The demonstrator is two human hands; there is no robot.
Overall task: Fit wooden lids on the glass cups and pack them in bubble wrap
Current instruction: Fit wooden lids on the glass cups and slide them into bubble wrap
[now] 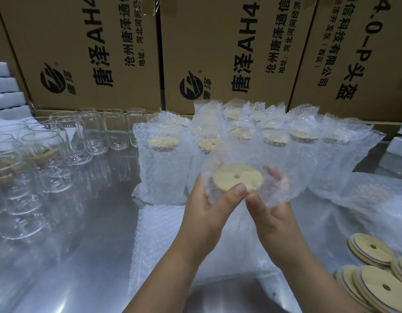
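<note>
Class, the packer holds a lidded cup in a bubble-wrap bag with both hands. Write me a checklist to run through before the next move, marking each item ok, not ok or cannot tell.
1. Grip: the left hand and right hand both hold the bubble-wrap bag. Ok.
2. Seating: is the wooden lid pressed flat? Cannot tell, the wrap hides the rim.
3. Bag mouth closed over the lid: not ok, it stands open.
4. Supply: spare lids lie stacked by the right hand. Ok.
5. Next stock: bare glass cups wait at the left. Ok.
</note>
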